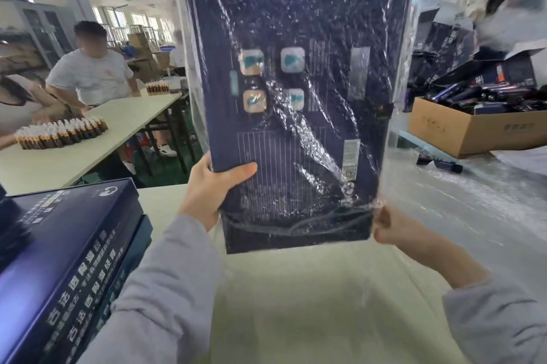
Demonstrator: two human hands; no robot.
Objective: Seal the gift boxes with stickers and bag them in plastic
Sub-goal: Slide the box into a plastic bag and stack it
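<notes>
Head view, and the person is holding a tall dark navy rectangular gift box [296, 97] upright in the air above the pale white tabletop [296, 289], printed face towards us. A clear crinkly plastic bag [398, 138] is sheathing most of the box, with loose film hanging off its right side. The left hand [211, 189] is gripping the box's lower left edge, thumb lying across the front face, fingers wrapped behind. The right hand [387, 227] is sitting at the lower right corner, fingers curled and pinching the bunched plastic there; whether it is also catching the box itself, I cannot tell. So the box is standing between the two hands, both down at its bottom end. To the left, a stack of matching navy boxes [68, 245] is lying flat on the table. Over on the right, a brown cardboard carton [461, 132] is sitting full of dark packs.
</notes>
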